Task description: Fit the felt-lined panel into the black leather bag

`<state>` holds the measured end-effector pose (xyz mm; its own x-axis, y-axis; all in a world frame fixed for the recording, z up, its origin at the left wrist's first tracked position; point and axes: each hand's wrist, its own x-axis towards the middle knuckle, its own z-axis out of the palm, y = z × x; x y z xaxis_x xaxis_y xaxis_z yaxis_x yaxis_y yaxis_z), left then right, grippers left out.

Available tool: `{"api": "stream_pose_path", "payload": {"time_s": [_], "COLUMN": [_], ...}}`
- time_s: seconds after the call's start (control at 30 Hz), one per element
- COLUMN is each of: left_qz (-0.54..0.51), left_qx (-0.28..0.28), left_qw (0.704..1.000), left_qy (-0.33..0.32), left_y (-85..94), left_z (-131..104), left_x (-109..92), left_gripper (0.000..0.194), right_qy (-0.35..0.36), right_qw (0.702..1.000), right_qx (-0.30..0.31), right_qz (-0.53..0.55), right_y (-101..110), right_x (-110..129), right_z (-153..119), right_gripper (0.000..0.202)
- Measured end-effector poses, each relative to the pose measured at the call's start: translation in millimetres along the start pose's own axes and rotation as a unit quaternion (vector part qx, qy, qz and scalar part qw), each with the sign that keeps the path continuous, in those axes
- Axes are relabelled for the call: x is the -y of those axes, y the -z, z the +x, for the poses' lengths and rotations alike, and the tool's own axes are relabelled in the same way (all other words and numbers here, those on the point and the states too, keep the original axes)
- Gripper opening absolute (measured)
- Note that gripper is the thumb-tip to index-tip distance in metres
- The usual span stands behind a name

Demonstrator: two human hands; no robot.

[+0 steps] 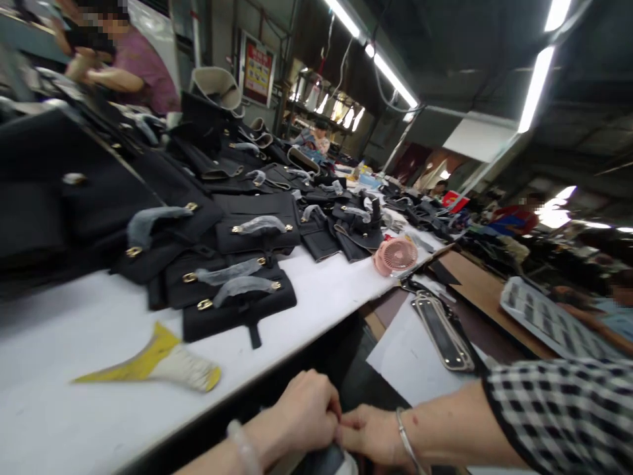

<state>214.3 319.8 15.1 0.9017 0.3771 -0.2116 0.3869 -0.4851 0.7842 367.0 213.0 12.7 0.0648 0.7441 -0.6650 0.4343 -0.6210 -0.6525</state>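
My left hand [309, 409], with a pale bangle at the wrist, is closed at the bottom centre, below the table's front edge. Touching it from the right is my right hand [370, 432], its fingers pinched together beside a silver bracelet. Under both hands shows part of a dark and whitish item [329, 460]; what the fingertips hold is hidden. Up and left, a yellow and white pointed tool [158, 363] lies on the white table [59, 330]. Black bags with wrapped handles [242, 303] lie behind it.
A pink fan [395, 256] stands near the table edge. To the right are white paper [403, 349], a black piece with a looped cord [442, 333] and a brown board [475, 284]. More black bags [257, 211] cover the table's far side. People [143, 69] are at the back left and right.
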Motion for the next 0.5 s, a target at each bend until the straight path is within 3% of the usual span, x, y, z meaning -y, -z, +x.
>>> {"api": "stream_pose_path", "payload": {"time_s": [0.13, 0.23, 0.37, 0.5], "left_qz": [-0.052, -0.071, -0.07, -0.071], "left_qx": [0.031, 0.015, -0.073, -0.176], "left_qw": [0.998, 0.996, 0.99, 0.971], "left_qy": [0.025, 0.05, 0.096, 0.146], "left_y": [17.2, 28.6, 35.3, 27.8], "left_z": [-7, -26, -76, -137], "left_x": [5, 8, 6, 10], "left_gripper": [0.047, 0.061, 0.06, 0.048], "right_qy": [0.046, 0.049, 0.033, 0.032], "right_qw": [0.996, 0.99, 0.983, 0.977], "right_qx": [0.039, 0.072, 0.111, 0.163], "right_qz": [0.072, 0.113, 0.139, 0.131], "right_y": [0, 2, 8, 16], "right_x": [4, 4, 2, -5], "right_z": [-6, -8, -11, -3], "right_gripper": [0.047, 0.047, 0.047, 0.047]}}
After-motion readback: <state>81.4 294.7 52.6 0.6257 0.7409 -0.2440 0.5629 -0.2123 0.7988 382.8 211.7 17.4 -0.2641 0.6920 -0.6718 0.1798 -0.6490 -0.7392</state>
